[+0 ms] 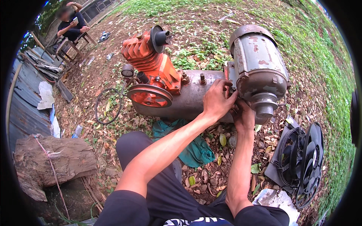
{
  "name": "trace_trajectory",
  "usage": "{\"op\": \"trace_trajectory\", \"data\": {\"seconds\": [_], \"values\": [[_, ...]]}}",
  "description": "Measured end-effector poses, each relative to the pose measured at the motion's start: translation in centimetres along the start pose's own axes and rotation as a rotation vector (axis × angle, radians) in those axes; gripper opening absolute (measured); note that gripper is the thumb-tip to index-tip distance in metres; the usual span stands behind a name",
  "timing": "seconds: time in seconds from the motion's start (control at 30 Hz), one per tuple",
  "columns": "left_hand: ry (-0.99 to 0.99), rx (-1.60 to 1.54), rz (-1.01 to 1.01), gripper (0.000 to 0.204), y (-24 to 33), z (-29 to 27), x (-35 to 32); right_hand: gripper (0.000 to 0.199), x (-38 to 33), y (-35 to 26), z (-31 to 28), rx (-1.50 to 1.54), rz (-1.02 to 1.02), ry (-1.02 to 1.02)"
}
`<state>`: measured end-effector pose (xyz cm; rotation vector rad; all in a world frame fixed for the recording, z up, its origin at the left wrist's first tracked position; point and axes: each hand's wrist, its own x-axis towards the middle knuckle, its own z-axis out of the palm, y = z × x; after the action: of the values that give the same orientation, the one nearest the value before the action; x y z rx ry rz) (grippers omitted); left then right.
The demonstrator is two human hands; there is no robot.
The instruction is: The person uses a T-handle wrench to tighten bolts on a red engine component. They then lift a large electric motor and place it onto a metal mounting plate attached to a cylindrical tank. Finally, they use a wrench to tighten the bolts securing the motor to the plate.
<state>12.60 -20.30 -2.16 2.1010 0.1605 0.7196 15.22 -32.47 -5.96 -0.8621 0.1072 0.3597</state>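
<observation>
A grey electric motor (pixel 260 56) with chipped paint and a metal pulley (pixel 264 104) sits on the right end of a rusty cylindrical tank (pixel 198 88). My left hand (pixel 218 98) reaches to the bracket at the motor's left side, fingers bent around its edge. Just below it, my right hand (pixel 244 115) is tucked under the motor beside the pulley, its fingertips mostly hidden. What either hand pinches there is too small or covered to make out. The orange compressor pump (pixel 154 60) stands on the tank's left part, with an orange flywheel (pixel 150 96) and a pressure gauge (pixel 127 71).
A teal cloth (pixel 196 150) lies before the tank. Black fans (pixel 311 158) rest on the ground at right. At left are a log (pixel 56 162) tied with string and corrugated sheets (pixel 28 101). A seated person (pixel 71 28) holds a phone at far left.
</observation>
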Motion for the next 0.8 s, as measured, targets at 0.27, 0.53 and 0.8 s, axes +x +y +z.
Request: {"op": "trace_trajectory", "data": {"seconds": [0.27,0.53,0.8], "values": [[-0.025,-0.119,-0.046,0.023,-0.56,0.16,0.00,0.019,0.13,-0.06,-0.16,-0.009,0.015,-0.008],[0.007,-0.116,-0.033,0.021,-0.52,0.24,0.01,0.019,0.46,0.27,-0.59,0.009,0.022,-0.015],[0.044,-0.077,-0.026,0.020,-0.11,0.38,-0.34,0.020,0.32,0.12,-0.54,0.003,0.017,-0.021]]}}
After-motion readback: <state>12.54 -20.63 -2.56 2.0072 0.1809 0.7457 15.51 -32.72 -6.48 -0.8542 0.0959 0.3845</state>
